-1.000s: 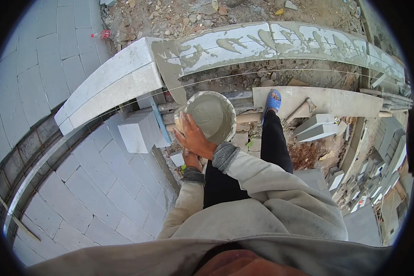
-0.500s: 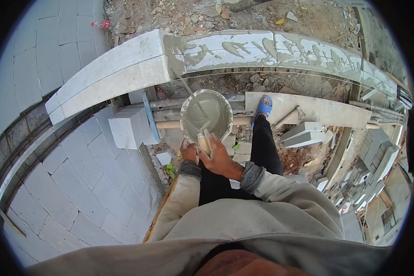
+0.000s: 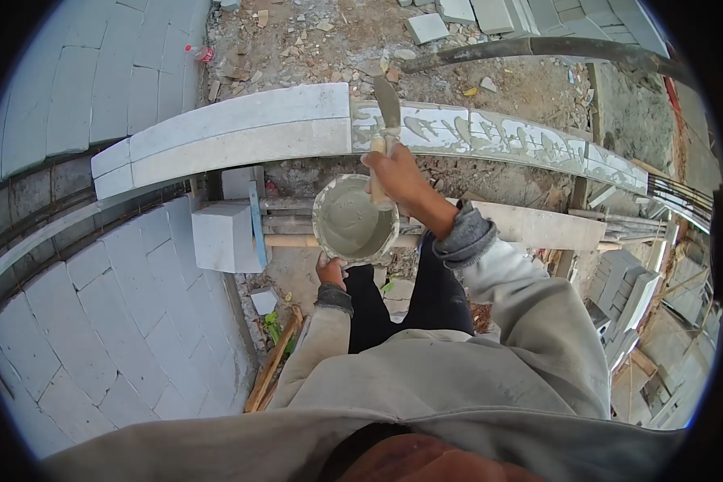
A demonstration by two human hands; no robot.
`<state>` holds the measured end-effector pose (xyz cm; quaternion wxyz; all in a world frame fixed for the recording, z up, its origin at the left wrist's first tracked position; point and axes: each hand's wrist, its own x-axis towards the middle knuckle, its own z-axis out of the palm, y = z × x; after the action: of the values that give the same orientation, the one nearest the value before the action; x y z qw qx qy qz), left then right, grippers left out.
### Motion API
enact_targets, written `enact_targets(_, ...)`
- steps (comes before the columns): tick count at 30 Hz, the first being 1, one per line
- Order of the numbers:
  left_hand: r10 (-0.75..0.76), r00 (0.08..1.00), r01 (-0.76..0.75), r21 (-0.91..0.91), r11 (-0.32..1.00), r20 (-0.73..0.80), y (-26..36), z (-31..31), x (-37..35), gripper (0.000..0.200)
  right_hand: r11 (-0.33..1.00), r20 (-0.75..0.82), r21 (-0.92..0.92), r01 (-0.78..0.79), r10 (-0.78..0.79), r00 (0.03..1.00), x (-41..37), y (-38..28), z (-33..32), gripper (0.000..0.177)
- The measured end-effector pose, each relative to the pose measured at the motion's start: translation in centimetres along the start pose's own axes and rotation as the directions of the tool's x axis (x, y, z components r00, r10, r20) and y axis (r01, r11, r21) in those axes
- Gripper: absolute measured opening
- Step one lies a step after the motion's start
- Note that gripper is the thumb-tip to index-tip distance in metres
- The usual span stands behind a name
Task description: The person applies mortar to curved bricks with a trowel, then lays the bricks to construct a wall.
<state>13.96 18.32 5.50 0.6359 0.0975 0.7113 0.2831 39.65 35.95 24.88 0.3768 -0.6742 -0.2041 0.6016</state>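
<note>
My right hand (image 3: 400,178) is closed around the wooden handle of a trowel (image 3: 387,103), whose narrow, mortar-coated blade points away from me over the wall top. At the near edge of a bucket (image 3: 319,234), my left hand (image 3: 330,271) grips the rim. Wet grey mortar (image 3: 352,221) fills much of the bucket. Beyond it runs a low wall of pale blocks (image 3: 233,122). Its left stretch is bare, while grey mortar streaks (image 3: 506,136) cover the top to the right of the blade.
Wooden poles and a board (image 3: 530,223) lie behind the bucket. A pale block (image 3: 225,237) sits to its left, beside a blue strip (image 3: 257,225). A finished block wall (image 3: 136,313) rises at left. Rubble, a thick dark pipe (image 3: 538,48) and a plastic bottle (image 3: 199,53) lie beyond the low wall.
My right hand has lifted the trowel out of the bucket and carried it forward over the wall. My left hand remains at the bucket rim. The view has shifted, and the sandalled foot is hidden.
</note>
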Motion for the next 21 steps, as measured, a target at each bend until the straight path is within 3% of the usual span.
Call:
enact_targets(1,0.012,1.000,-0.012,-0.038,0.999,0.005,0.7,-0.5,0.2,0.041,0.992,-0.002,0.083,-0.099,0.099,0.995,0.8,-3.0,2.8,0.048)
enact_targets(3,0.029,1.000,-0.029,-0.001,1.000,0.007,2.9,-2.3,-1.0,0.043,0.987,-0.082,-0.161,-0.004,-0.010,0.997,7.2,-0.4,7.6,0.053)
enact_targets(6,0.045,0.999,-0.046,0.083,0.995,0.008,7.1,-5.4,-2.6,0.040,0.958,-0.151,-0.287,-0.015,-0.030,0.988,5.3,-3.5,10.8,0.058)
enact_targets(7,0.067,0.998,-0.063,0.122,0.990,-0.022,7.9,-6.9,-2.4,0.039,0.968,-0.124,-0.242,-0.062,0.032,0.992,3.9,-4.0,10.6,0.060)
enact_targets(10,0.081,0.997,-0.080,0.184,0.980,0.002,8.9,-11.8,-0.1,0.040,0.943,-0.147,-0.334,0.011,-0.063,0.987,-1.0,-3.2,11.3,0.062)
enact_targets(13,0.071,0.997,-0.064,0.187,0.980,-0.029,11.4,-15.2,0.7,0.043,0.977,-0.186,-0.139,0.161,-0.186,0.965,-5.4,-2.1,9.9,0.046)
enact_targets(14,0.069,0.996,-0.060,0.173,0.983,-0.048,12.7,-15.8,0.2,0.043,0.987,-0.207,0.094,0.129,-0.107,0.972,-5.9,-2.5,9.6,0.044)
enact_targets(16,0.063,0.995,-0.052,0.129,0.990,-0.077,14.7,-16.7,-1.1,0.045,0.846,-0.188,0.530,0.056,0.053,0.981,-6.5,-3.5,8.9,0.040)
enact_targets(19,0.057,0.985,-0.051,0.045,0.998,-0.162,15.8,-20.1,-1.9,0.053,0.706,-0.215,0.706,0.052,0.144,0.966,-1.2,-1.9,7.7,0.036)
enact_targets(21,0.061,0.977,-0.065,-0.011,0.998,-0.204,16.8,-21.5,-3.7,0.053,0.518,-0.141,0.855,0.021,0.193,0.971,4.4,-0.4,7.4,0.036)
